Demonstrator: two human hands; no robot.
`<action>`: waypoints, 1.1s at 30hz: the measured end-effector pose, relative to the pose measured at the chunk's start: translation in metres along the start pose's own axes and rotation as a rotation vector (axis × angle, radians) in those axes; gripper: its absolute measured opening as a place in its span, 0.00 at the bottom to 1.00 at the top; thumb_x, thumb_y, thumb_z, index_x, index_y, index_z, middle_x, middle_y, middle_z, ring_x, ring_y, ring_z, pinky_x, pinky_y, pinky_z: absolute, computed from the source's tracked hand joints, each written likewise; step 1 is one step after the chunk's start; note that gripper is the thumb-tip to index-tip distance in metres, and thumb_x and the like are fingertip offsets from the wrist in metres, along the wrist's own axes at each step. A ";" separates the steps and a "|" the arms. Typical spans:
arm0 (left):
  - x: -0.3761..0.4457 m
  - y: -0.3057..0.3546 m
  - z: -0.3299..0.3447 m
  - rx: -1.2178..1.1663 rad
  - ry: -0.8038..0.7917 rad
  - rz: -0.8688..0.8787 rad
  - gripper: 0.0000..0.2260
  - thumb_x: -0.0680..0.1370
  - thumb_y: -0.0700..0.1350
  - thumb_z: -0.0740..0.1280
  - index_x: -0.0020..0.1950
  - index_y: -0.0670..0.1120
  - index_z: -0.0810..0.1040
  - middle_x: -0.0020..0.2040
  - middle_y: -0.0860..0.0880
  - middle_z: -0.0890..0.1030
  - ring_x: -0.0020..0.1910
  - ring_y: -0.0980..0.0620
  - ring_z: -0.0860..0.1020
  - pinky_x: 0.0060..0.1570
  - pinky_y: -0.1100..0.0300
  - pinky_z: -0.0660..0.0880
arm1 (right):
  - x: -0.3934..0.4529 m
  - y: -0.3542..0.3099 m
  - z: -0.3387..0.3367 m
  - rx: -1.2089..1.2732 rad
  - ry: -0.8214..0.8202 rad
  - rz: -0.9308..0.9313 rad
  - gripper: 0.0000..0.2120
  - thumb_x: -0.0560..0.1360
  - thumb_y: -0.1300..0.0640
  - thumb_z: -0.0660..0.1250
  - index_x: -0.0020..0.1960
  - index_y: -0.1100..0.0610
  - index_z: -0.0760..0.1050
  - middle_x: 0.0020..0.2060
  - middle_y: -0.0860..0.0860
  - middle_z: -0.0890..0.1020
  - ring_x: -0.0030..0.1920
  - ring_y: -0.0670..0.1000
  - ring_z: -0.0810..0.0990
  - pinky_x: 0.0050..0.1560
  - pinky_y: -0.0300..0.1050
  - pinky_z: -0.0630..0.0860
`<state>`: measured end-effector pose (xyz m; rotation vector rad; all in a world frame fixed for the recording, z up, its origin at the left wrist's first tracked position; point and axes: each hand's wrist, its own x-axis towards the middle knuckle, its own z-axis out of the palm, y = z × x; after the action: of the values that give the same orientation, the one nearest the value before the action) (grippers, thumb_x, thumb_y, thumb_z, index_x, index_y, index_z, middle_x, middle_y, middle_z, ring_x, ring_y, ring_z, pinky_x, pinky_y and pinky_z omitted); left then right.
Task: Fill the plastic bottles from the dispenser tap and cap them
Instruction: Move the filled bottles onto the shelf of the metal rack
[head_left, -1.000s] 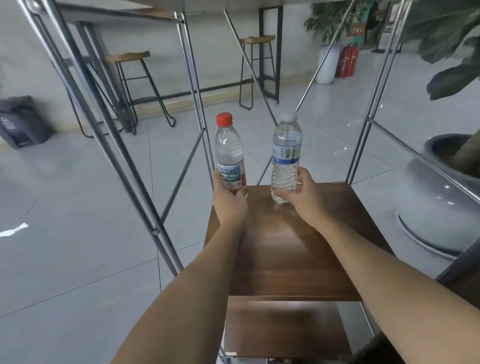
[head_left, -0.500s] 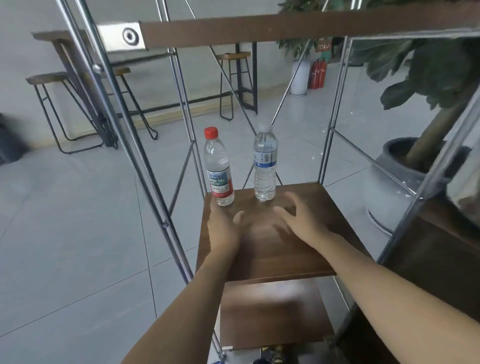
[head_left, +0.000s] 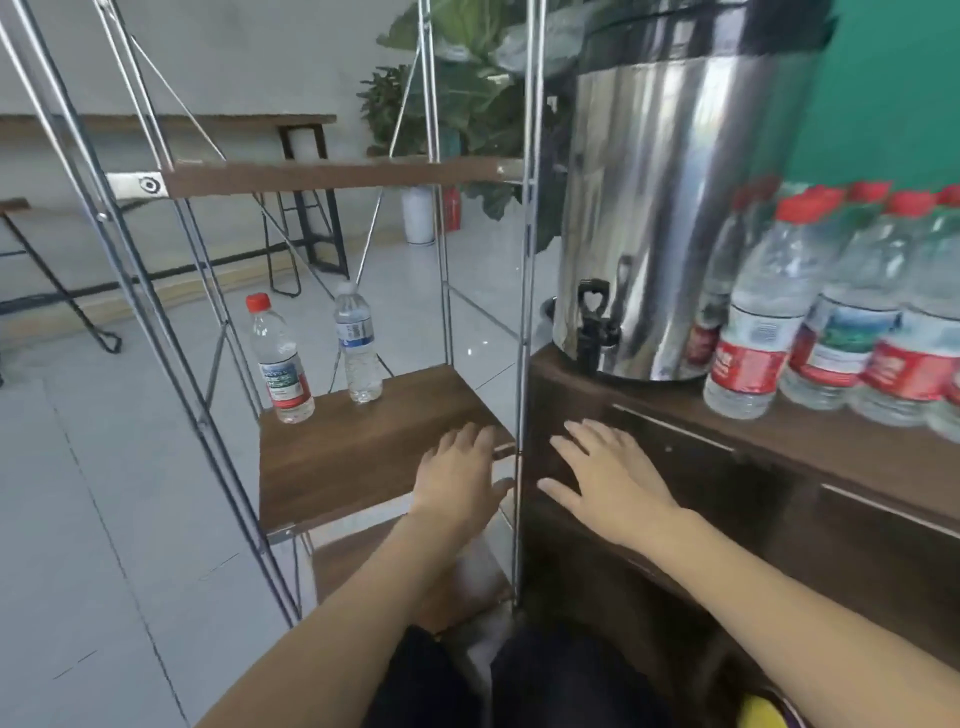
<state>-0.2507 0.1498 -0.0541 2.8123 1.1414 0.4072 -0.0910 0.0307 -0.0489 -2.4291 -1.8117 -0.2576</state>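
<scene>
Two capped plastic bottles stand upright on the wooden shelf (head_left: 363, 457): a red-capped bottle (head_left: 280, 364) at the left and a white-capped bottle (head_left: 357, 348) beside it. To the right, a steel dispenser (head_left: 670, 208) with a black tap (head_left: 593, 322) stands on a dark cabinet (head_left: 727, 467). My left hand (head_left: 460, 475) hovers with straight fingers over the shelf's right front corner, holding nothing. My right hand (head_left: 605, 480) is spread flat in front of the cabinet below the tap, also empty.
Several red-capped bottles (head_left: 831, 322) crowd the cabinet top right of the dispenser. Slanted metal shelf poles (head_left: 522, 364) run between my hands; an upper shelf board (head_left: 332, 176) crosses above. Stools, a plant and grey floor lie behind.
Both hands let go of the two bottles and pulled back toward me and rightward. The view swung right, bringing the dispenser and the row of bottles into sight.
</scene>
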 end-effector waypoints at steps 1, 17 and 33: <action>0.000 0.017 -0.004 0.018 0.019 0.052 0.27 0.79 0.59 0.68 0.75 0.51 0.66 0.73 0.49 0.71 0.74 0.45 0.69 0.69 0.48 0.70 | -0.015 0.012 -0.010 -0.034 0.026 0.031 0.32 0.82 0.34 0.51 0.80 0.50 0.61 0.80 0.52 0.61 0.80 0.55 0.56 0.79 0.54 0.54; 0.029 0.174 -0.060 0.069 0.207 0.418 0.30 0.77 0.58 0.71 0.74 0.49 0.66 0.72 0.49 0.71 0.72 0.45 0.69 0.65 0.49 0.72 | -0.045 0.136 -0.098 0.288 0.365 0.560 0.36 0.74 0.31 0.67 0.68 0.58 0.67 0.56 0.56 0.80 0.56 0.59 0.81 0.49 0.53 0.79; 0.039 0.181 -0.057 0.040 0.144 0.370 0.31 0.77 0.61 0.70 0.76 0.50 0.65 0.71 0.51 0.72 0.69 0.47 0.71 0.58 0.50 0.75 | -0.059 0.153 -0.083 0.621 0.454 0.502 0.40 0.66 0.36 0.78 0.70 0.50 0.68 0.61 0.49 0.81 0.60 0.50 0.81 0.60 0.48 0.78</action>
<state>-0.1174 0.0448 0.0401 3.0736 0.6461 0.6267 0.0330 -0.0838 0.0236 -2.0550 -0.8827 -0.1493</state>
